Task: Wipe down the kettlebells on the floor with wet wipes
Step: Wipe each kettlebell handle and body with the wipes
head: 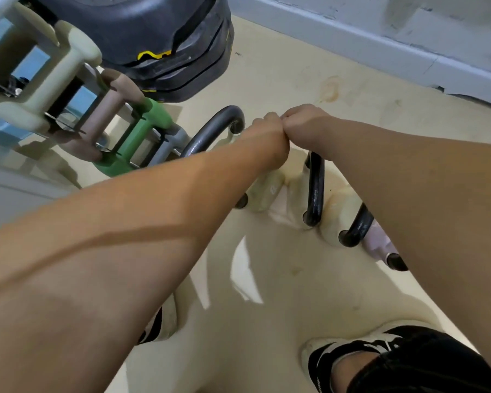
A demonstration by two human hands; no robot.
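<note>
Knuckle to knuckle above pale kettlebells (pixel 268 191) in the middle of the floor (pixel 281 66): left hand (pixel 267 127), right hand (pixel 306 120), fingers curled, contents impossible to tell. Best wiped top down, firmly.

A gym: racked dumbbells (pixel 48 80), stacked weight plates (pixel 153 38) (black rubber), floor kettlebells (pixel 315 188).

Single head-mounted view, wide-angle. It faces forward and steeply down onto the glossy cream floor (pixel 267 321). The frame is rolled, so the grey painted wall base (pixel 352 32) cuts diagonally across the top right. Range is close: both bare forearms fill the lower half, and the left hand (pixel 267 129) meets the right hand (pixel 306 120) just above centre. The wearer's black shoe with white sole (pixel 326 361) sits at the bottom edge. The left side is blurred.
</note>
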